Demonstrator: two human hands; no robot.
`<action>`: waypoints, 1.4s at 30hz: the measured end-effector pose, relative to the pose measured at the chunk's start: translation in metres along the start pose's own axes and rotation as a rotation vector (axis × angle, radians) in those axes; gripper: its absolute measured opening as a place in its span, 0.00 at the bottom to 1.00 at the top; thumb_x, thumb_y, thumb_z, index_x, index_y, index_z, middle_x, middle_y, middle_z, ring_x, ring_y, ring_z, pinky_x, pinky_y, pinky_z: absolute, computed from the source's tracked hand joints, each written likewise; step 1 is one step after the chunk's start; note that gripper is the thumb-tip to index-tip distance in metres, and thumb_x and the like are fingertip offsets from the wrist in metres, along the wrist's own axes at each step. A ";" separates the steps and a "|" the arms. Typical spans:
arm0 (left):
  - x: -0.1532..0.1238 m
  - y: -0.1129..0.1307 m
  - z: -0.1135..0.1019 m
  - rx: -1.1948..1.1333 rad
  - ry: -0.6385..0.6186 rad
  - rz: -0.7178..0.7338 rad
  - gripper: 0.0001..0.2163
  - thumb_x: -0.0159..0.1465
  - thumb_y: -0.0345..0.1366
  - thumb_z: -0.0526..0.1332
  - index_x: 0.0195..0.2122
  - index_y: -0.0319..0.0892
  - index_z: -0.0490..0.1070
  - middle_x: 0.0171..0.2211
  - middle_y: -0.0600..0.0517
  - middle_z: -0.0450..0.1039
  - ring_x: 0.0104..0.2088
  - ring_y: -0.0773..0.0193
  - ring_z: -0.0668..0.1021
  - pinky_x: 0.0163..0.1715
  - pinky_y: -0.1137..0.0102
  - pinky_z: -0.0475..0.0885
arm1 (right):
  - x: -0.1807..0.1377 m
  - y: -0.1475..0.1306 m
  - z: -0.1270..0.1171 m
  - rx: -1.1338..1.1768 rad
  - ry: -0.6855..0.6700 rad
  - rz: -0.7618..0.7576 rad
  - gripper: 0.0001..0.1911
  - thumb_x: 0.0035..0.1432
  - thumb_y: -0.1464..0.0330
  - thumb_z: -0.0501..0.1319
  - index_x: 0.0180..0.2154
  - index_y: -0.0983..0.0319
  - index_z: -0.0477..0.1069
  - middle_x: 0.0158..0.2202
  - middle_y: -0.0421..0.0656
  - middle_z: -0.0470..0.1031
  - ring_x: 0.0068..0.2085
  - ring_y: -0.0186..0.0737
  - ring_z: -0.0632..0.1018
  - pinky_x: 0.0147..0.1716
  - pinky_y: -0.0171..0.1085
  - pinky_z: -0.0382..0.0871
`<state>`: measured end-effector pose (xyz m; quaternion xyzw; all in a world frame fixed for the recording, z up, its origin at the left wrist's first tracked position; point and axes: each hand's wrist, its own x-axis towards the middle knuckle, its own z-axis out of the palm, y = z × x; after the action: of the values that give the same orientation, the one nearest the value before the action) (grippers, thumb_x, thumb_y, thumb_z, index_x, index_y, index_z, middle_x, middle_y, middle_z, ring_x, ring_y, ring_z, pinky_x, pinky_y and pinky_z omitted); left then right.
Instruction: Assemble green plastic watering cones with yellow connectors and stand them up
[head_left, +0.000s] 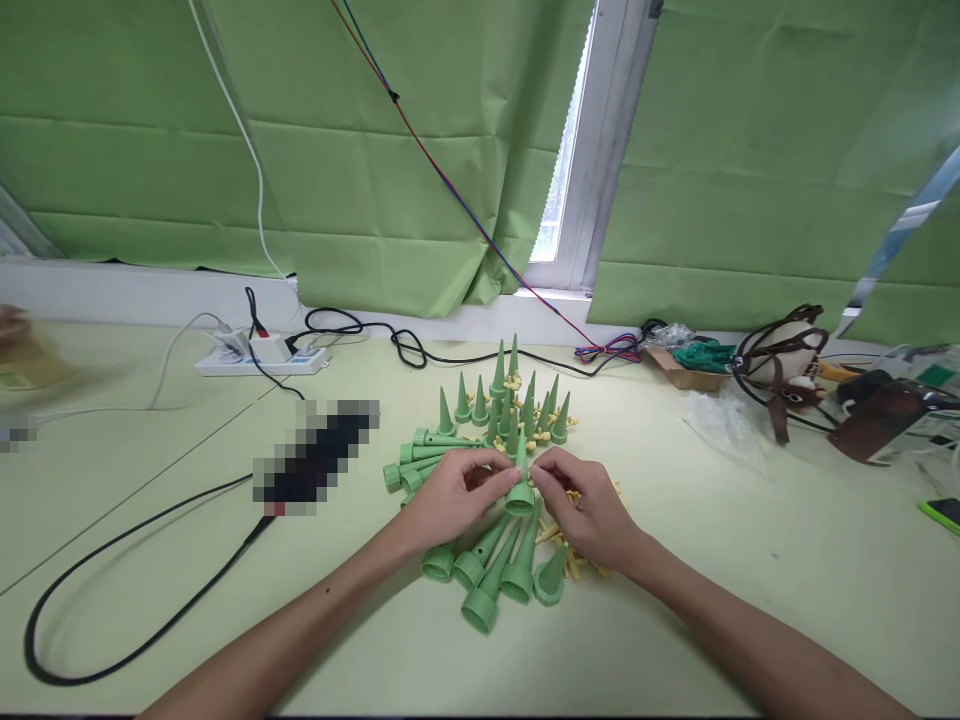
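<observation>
My left hand (pixel 465 495) is closed on a green plastic watering spike (pixel 520 495), its wide ribbed end toward me and its tip pointing up and away. At the spike's right side, the fingers of my right hand (pixel 589 505) are pinched together around a small yellow piece (pixel 532 478), mostly hidden by the fingertips. Several loose spikes (pixel 480 605) lie below my hands, and more are piled to the left. Behind my hands stands a group of upright spikes (pixel 462 398), some with yellow valves (pixel 541 436) fitted. Loose yellow valves (pixel 574 560) lie under my right hand.
A blurred-out black device (pixel 319 460) with a looping cable lies to the left. Behind it is a white power strip (pixel 262 362). At the right are a cardboard box (pixel 686 368), a plastic bag (pixel 724 425) and a strapped bag (pixel 784 360). Green curtains (pixel 375 180) hang behind the table.
</observation>
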<state>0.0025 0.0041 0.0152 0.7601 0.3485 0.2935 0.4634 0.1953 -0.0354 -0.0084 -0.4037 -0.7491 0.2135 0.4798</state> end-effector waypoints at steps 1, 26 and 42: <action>0.000 -0.001 0.000 -0.006 -0.002 -0.007 0.16 0.66 0.48 0.59 0.35 0.39 0.74 0.21 0.57 0.60 0.21 0.70 0.61 0.19 0.75 0.56 | 0.000 0.000 0.000 0.001 0.001 0.001 0.11 0.68 0.68 0.52 0.32 0.60 0.64 0.23 0.36 0.62 0.24 0.32 0.62 0.25 0.34 0.56; -0.001 -0.013 0.005 0.335 0.127 0.357 0.08 0.66 0.40 0.63 0.38 0.41 0.68 0.29 0.56 0.63 0.28 0.68 0.67 0.27 0.74 0.63 | 0.001 0.002 0.002 0.014 0.000 0.067 0.13 0.68 0.66 0.52 0.29 0.61 0.63 0.21 0.34 0.59 0.23 0.31 0.60 0.24 0.33 0.53; 0.000 -0.011 0.006 0.358 0.159 0.354 0.07 0.69 0.38 0.60 0.44 0.42 0.69 0.34 0.54 0.66 0.28 0.69 0.69 0.28 0.74 0.66 | 0.001 0.007 0.005 0.187 0.017 0.231 0.15 0.69 0.61 0.53 0.30 0.60 0.63 0.19 0.32 0.56 0.20 0.30 0.58 0.20 0.33 0.51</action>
<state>0.0044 0.0046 0.0030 0.8536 0.2920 0.3624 0.2341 0.1935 -0.0300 -0.0150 -0.4424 -0.6704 0.3328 0.4941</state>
